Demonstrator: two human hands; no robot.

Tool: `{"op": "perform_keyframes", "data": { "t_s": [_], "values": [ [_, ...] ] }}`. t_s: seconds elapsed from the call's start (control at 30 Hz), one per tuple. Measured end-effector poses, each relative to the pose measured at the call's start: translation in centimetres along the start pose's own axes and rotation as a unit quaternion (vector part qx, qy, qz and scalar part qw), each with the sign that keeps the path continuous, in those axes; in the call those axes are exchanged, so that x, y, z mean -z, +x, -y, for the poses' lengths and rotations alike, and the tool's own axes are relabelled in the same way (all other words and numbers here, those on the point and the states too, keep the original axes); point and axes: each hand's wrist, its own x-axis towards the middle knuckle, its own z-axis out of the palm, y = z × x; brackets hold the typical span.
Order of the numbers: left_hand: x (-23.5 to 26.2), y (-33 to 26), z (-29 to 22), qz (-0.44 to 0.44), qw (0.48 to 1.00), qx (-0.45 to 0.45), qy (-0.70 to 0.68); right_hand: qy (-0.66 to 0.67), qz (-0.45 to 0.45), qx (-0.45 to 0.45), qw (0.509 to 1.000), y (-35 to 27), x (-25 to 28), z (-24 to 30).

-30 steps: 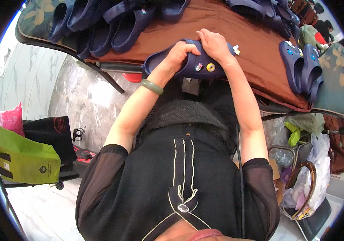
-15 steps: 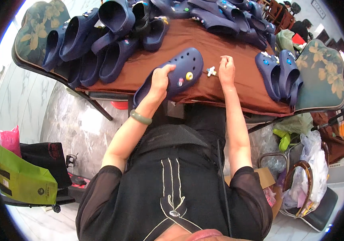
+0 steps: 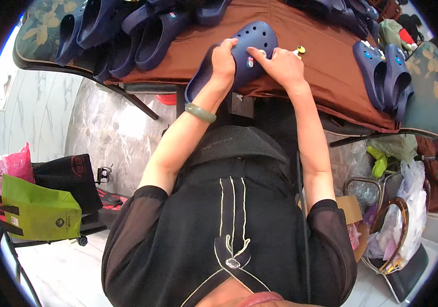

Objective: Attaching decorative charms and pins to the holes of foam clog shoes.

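Navy clog at near table edge, centre. Left hand wraps its side, fingers curled tight. Right hand pinches small charm, probably, hard to see. Tip: keep clog braced, press charm straight into hole.

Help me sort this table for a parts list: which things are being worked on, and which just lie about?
In use: left hand, right hand, blue clog, round charm, loose charms.
Lying about: clog pile, clog pair, green bag, pink bag.
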Motion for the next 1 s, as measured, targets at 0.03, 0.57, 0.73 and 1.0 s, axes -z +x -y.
{"op": "perform_keyframes", "data": {
  "t_s": [0.03, 0.57, 0.73, 1.0],
  "values": [
    [-0.1, -0.3, 0.1, -0.012, 0.999, -0.009, -0.032, -0.018, -0.028, -0.003, 0.999, -0.3, -0.2, 0.3],
    [0.4, -0.4, -0.5, -0.005, 0.996, -0.063, 0.067, 0.08, -0.234, 0.076, 0.966, -1.1, -5.0, -4.0],
    [-0.1, -0.1, -0.3, -0.002, 0.999, -0.044, 0.029, -0.017, -0.295, 0.1, 0.95, 0.8, -4.5, -10.0],
    [0.3, 0.1, 0.1, 0.004, 0.997, -0.049, 0.061, 0.228, -0.144, 0.203, 0.941, -1.4, -1.3, -3.5]
  ]
}}
